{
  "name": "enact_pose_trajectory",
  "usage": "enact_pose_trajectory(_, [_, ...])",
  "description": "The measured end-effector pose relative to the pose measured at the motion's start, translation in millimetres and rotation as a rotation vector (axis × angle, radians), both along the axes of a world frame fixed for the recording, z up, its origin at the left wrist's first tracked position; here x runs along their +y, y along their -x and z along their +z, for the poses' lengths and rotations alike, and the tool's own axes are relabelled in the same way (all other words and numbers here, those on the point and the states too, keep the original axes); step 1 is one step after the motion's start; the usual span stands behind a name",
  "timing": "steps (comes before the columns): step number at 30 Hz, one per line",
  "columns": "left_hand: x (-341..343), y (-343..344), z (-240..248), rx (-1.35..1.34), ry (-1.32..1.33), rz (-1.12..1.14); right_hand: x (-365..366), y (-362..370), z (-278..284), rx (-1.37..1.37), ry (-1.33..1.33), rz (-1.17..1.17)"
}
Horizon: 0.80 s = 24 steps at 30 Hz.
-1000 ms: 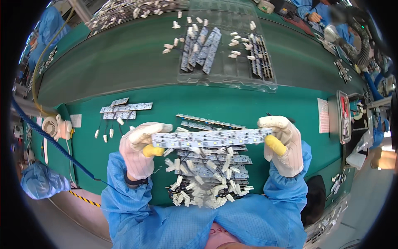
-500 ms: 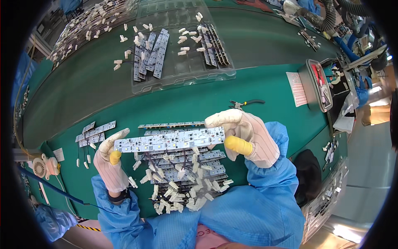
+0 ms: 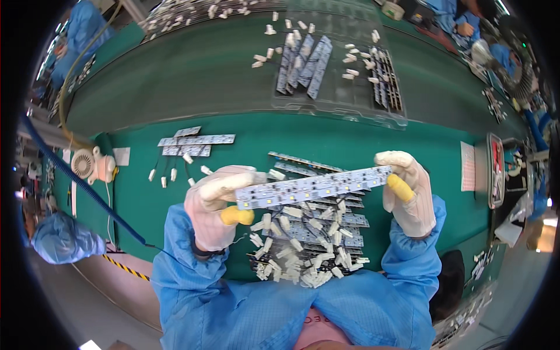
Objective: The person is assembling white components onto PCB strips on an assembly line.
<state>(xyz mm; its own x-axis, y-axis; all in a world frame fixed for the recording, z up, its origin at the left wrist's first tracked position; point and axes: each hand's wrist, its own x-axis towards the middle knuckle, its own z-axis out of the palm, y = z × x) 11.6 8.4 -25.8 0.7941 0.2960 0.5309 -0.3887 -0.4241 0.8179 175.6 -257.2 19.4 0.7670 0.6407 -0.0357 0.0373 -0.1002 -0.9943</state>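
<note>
Both my hands wear pale striped gloves with yellow thumb covers. Between them is a long white LED circuit board (image 3: pixel 315 188), lifted above the table and tilted with its right end higher. At its left end, my left hand (image 3: pixel 220 201) pinches the board between thumb and fingers. My right hand (image 3: pixel 408 189) grips the opposite end, its thumb on the near face. Under the board lies a pile of similar LED boards (image 3: pixel 350 220) with dark wires and many white plug connectors (image 3: pixel 303 259), partly hidden by the held board.
A few LED boards (image 3: pixel 197 140) with wired connectors lie crosswise at the left. Beyond the green table, a clear plastic tray (image 3: pixel 344 108) bears more boards. A small fan (image 3: pixel 84 165) stands far left, near a blue coiled hose (image 3: pixel 87 186). A metal box (image 3: pixel 496 175) sits at right.
My view has turned left, so the scene sits farther right in the picture. My left fingers have closed in over the board's left end. The board slopes more steeply up to the right.
</note>
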Motion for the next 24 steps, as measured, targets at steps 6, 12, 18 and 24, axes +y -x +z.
enact_pose_trajectory(6, [-5.1, 1.7, 12.8, 0.176, 0.402, 0.100, -1.3, 8.8, -4.6, 0.053, -0.076, -0.042])
enact_pose_trajectory(12, [-0.9, 9.0, -0.4, 0.195, 0.300, 0.044, 1.2, 6.7, 0.8, -0.003, -0.011, -0.054])
enact_pose_trajectory(18, [-6.3, 0.1, 6.0, 0.134, 0.439, 0.025, -8.6, 8.8, -2.8, 0.027, -0.063, -0.022])
enact_pose_trajectory(24, [5.2, -7.5, 1.6, 0.386, 0.273, 0.257, -7.7, 13.2, 5.2, 0.167, -0.100, 0.144])
